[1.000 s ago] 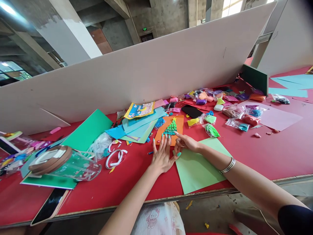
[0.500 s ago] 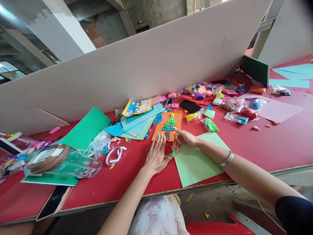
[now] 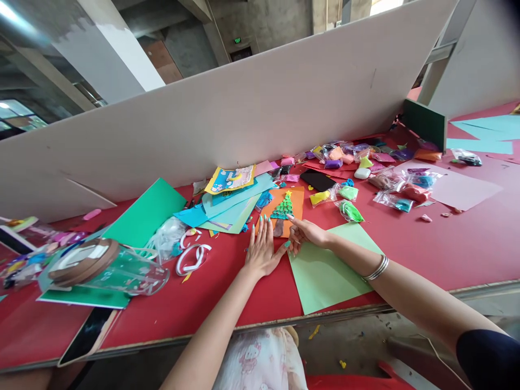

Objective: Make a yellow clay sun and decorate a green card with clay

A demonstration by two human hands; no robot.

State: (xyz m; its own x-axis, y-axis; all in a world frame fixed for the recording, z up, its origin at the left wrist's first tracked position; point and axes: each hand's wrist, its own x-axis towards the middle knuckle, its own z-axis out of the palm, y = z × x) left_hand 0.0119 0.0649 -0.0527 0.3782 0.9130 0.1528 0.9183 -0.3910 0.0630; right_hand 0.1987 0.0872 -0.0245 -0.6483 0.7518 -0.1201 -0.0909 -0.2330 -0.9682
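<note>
An orange card (image 3: pixel 298 201) lies on the red table, bearing a clay Christmas tree (image 3: pixel 282 208) in green and teal, with a yellow star on top and a brown trunk (image 3: pixel 278 227). My left hand (image 3: pixel 262 252) is laid flat, fingers stretched out, its fingertips over the card's lower left edge beside the trunk. My right hand (image 3: pixel 306 232) points its index finger at the tree's lower right corner, apparently touching it. Its other fingers are loosely curled, and nothing shows in them. Beneath my right wrist lies a light green paper sheet (image 3: pixel 333 276).
Coloured papers (image 3: pixel 239 208) are piled left of the card. A clear jar (image 3: pixel 134 273) with a brown lid lies on its side at left. Bagged clay (image 3: pixel 349 211) and a dark phone (image 3: pixel 317 180) are beyond my right hand. A white partition (image 3: pixel 227 114) runs behind.
My left hand has shifted slightly up and to the right. The right hand stays at the tree's lower right corner. The camera view has shifted a little.
</note>
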